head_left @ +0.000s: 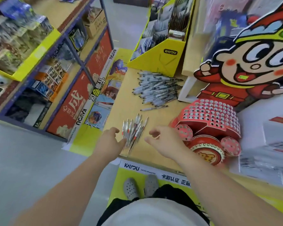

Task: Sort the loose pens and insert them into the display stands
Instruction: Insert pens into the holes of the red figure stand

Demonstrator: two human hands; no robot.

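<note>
Logged a small batch of red-banded pens (134,132) lying fanned on the tabletop (126,98) close to its near left corner, lengths running roughly from near edge to far edge. Found the left hand (111,141) at the batch's left side, fingers (123,141) released and stretched out, tips touching the nearest pens without closing round them. Found the right hand (165,142) hovering just beside the batch on its right, apart from it, fingers loosely curled and grasping nothing. Noted one single pen (153,108) lying crosswise farther in, apart from the batch. Noted beyond it a large pile of grey pens (157,88) heaped toward the far edge, mostly lying crosswise. Recorded a red display stand (207,115) along the right edge, domed and perforated with rows of round holes, with round perforated discs lower down; cannot tell whether any hole is occupied. Recorded a cartoon figure cutout (252,62) rising behind the stand. Recorded a yellow display box (162,57) at the far edge, stocked with packets. Observed stocked shelves (39,62) to the left across the floor, and grey shoes (131,188) below the near edge.
</note>
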